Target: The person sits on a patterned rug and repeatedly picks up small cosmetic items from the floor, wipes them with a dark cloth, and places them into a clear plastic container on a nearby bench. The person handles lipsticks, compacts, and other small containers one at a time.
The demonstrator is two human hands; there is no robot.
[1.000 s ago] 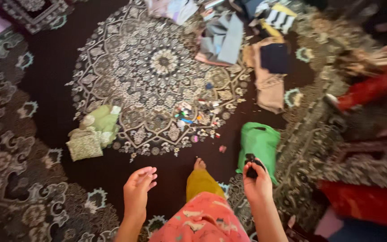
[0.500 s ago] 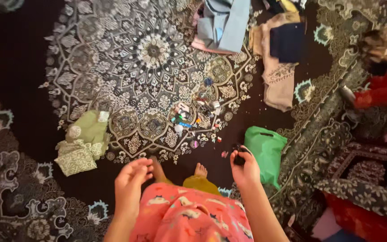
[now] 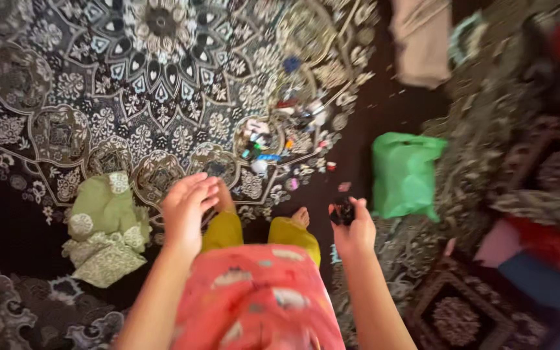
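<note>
I stand on a dark patterned carpet (image 3: 98, 97) and look down past my pink top and yellow trousers. My right hand (image 3: 352, 230) is closed around a small black object (image 3: 343, 210), held just left of a green plastic bag (image 3: 404, 174) lying on the floor. My left hand (image 3: 187, 207) hangs empty with loosely curled fingers, above my left foot and next to a folded green patterned cloth (image 3: 105, 227). A scatter of small colourful items (image 3: 280, 146) lies on the carpet ahead of my feet.
A beige cloth (image 3: 421, 42) lies at the top right. Patterned cushions and red fabric (image 3: 546, 233) fill the right side. The picture is blurred by motion.
The view has tilted down and moved forward, so the clothes pile at the top has left the frame. Both feet have stepped forward; both hands stay in front of me, the right still holding the black object.
</note>
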